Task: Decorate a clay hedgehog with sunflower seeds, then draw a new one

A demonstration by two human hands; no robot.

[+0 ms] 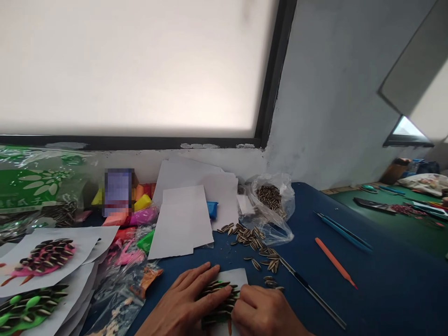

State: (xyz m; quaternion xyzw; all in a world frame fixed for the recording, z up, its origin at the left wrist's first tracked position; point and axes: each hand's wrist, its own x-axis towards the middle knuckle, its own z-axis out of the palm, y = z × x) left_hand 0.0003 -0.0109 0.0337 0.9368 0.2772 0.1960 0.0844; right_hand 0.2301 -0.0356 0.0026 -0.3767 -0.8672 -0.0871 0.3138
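Note:
My left hand (187, 301) lies with its fingers stretched out over a white paper card (240, 277), partly covering a green clay shape studded with striped sunflower seeds (224, 298). At that shape's right edge, the fingers of my right hand (266, 310) are curled in a pinch, and what they hold is hidden. Loose sunflower seeds (248, 235) lie just beyond my hands on the blue tabletop (297, 298). A thin metal tool (308, 287) with a dark grip rests to the right of them.
Blue tweezers (343, 231) and an orange pointed tool (336, 262) lie at right. A clear bag of seeds (269, 198) stands behind. Blank papers (180, 221), colourful clay packets (142, 217) and a stack of seed-decorated cards (52, 261) occupy the left. Beyond is a wall (322, 93).

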